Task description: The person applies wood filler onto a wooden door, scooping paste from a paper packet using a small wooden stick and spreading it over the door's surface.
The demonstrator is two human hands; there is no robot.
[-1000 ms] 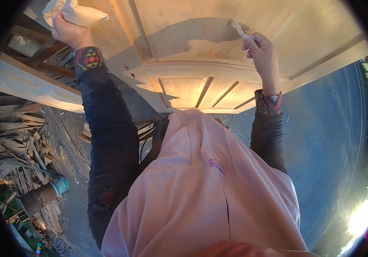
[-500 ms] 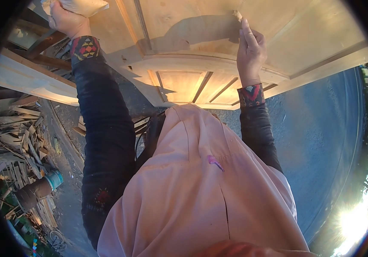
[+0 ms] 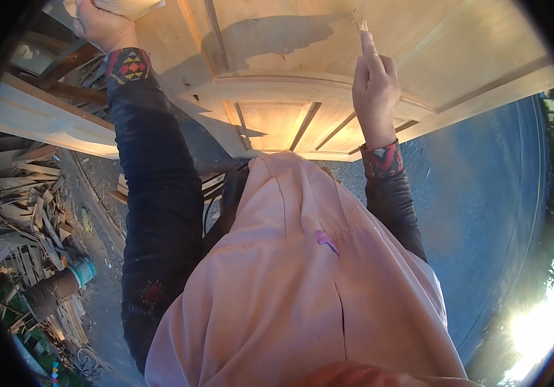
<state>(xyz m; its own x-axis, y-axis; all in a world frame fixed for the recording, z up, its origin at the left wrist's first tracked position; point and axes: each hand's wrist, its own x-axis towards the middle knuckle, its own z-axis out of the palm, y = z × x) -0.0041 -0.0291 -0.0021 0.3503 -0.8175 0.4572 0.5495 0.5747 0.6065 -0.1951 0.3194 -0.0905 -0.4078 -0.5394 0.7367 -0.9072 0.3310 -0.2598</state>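
Observation:
My left hand (image 3: 104, 27) is closed around a pale, soft-looking bag or bundle (image 3: 131, 6) at the top left, cut off by the frame edge. My right hand (image 3: 378, 87) is up against a large wooden door panel (image 3: 290, 19), its index finger stretched along the surface and its other fingers curled. A small pale lump (image 3: 362, 24), like putty or the tip of a small piece, shows just past that fingertip. A tan streak lies on the wood beside it. Whatever the curled fingers hold is hidden.
Lower door panels (image 3: 273, 126) catch bright sunlight. Wood scraps (image 3: 28, 213) lie heaped at the left, near a brown container with a teal band (image 3: 82, 272). Another pale board (image 3: 51, 129) stands left of my arm. Grey ground (image 3: 470, 193) stretches to the right.
My right hand has turned more upright and dropped slightly, and its index finger is straighter. The pale lump looks narrower, with a streak on the panel. My left hand has barely moved.

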